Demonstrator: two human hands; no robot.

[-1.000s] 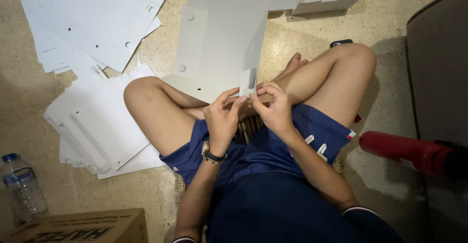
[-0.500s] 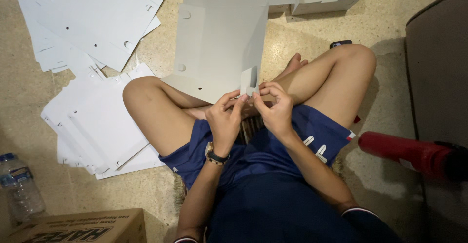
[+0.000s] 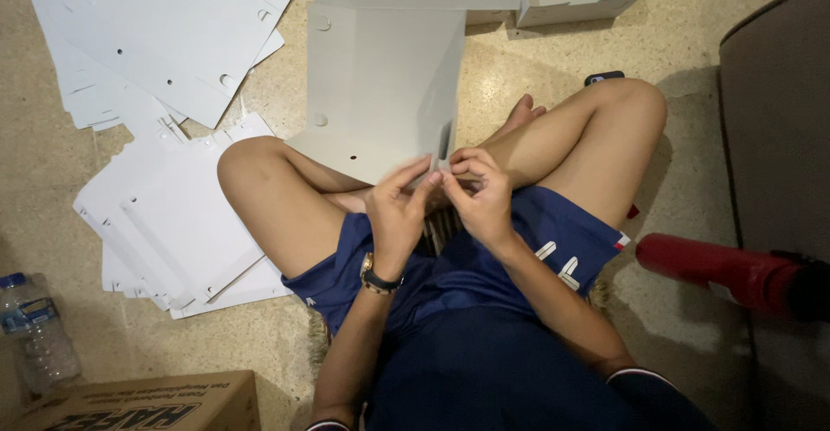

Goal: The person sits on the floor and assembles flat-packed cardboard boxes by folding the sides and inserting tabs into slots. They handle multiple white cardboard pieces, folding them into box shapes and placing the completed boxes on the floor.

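Sheet (image 3: 380, 94) shifted little, seemingly pointing away.

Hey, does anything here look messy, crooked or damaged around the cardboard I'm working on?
Nothing looks damaged or spilled. The flat white sheets on the floor lie fanned and crooked rather than squared up. Both the left hand and right hand pinch the grey panel at its near edge.

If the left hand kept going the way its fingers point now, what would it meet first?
Probably the grey cardboard sheet: the left hand points up toward its near edge, fingers seemingly touching it already.
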